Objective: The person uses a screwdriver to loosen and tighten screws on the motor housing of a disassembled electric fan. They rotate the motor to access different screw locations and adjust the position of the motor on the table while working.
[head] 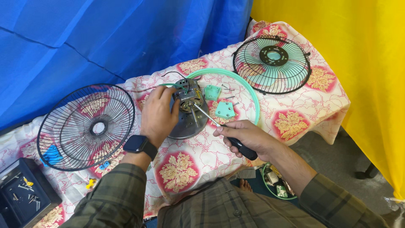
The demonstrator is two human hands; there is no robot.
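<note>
My left hand grips the side of a small fan motor that sits on a round grey metal plate on the flowered tablecloth. My right hand is shut on a screwdriver with a black handle. Its shaft points up-left and its tip touches the motor's top. A dark watch sits on my left wrist. Two mint-green plastic pieces lie just right of the motor, with a few loose screws near them.
A black wire fan guard lies at the left, a second guard with a mint centre at the far right. A mint ring curves behind the motor. A dark parts box sits at the lower left. Blue and yellow sheets hang behind.
</note>
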